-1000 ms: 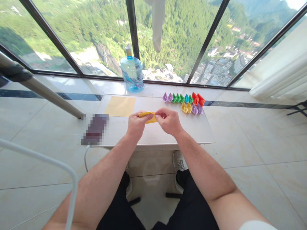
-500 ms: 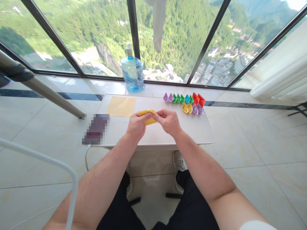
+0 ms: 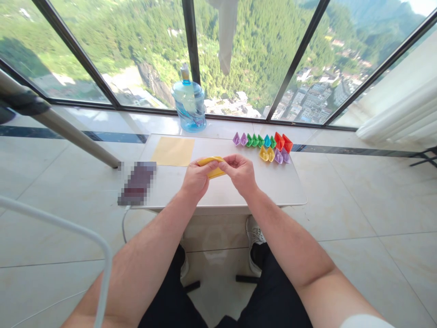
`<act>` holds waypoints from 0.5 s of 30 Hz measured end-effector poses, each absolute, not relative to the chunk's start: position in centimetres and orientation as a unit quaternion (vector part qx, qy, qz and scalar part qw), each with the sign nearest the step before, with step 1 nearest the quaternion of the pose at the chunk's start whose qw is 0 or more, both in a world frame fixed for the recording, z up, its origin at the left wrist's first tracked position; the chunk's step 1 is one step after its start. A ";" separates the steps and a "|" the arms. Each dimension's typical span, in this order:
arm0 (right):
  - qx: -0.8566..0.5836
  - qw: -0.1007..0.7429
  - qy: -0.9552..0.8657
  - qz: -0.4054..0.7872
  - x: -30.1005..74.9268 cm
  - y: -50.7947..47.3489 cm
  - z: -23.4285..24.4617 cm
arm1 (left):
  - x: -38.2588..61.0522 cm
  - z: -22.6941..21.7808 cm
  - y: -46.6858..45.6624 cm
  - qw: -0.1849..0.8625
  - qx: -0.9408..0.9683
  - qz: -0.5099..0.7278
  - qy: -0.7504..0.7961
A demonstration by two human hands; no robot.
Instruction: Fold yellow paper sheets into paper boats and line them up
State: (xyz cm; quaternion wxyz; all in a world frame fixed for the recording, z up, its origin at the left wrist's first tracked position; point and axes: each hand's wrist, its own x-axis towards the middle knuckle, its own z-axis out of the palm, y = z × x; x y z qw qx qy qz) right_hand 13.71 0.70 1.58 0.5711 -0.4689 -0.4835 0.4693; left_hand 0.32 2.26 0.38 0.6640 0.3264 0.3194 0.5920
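Note:
A folded piece of yellow paper [image 3: 215, 173] is held up over the table between both hands. My left hand [image 3: 197, 177] is closed on its left side, with the thumb lying across the front. At its right edge, my right hand [image 3: 241, 172] pinches the paper between thumb and fingers. The thumbs almost meet near the paper's upper middle. Fingers behind the paper are hidden. Beyond my left hand, a flat sheet of pale yellow paper [image 3: 175, 151] lies on the table. Small folded paper boats in several colours, among them a red boat [image 3: 287, 143] and a yellow boat [image 3: 264, 154], stand at the back right.
The low white table [image 3: 273, 187] stands before my knees. A blurred-out dark device [image 3: 137, 184] with a cable lies at its left edge. Behind it, a blue water jug [image 3: 190, 109] stands by the window. A slanted pole [image 3: 78, 132] and a white tube [image 3: 85, 232] are at left.
Hardly anything differs: both hands keep their hold on the yellow paper, with only a slight shift of the fingers. The whole view has moved by a few pixels.

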 end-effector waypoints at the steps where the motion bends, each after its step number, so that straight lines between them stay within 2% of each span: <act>1: -0.468 0.570 -0.485 0.470 13.7 0.7 1.6 | 0.3 0.3 2.3 0.664 0.331 0.590 0.320; 15: -0.485 0.570 -0.492 0.445 13.9 1.0 1.8 | 0.4 -0.2 2.2 0.667 0.360 0.559 0.335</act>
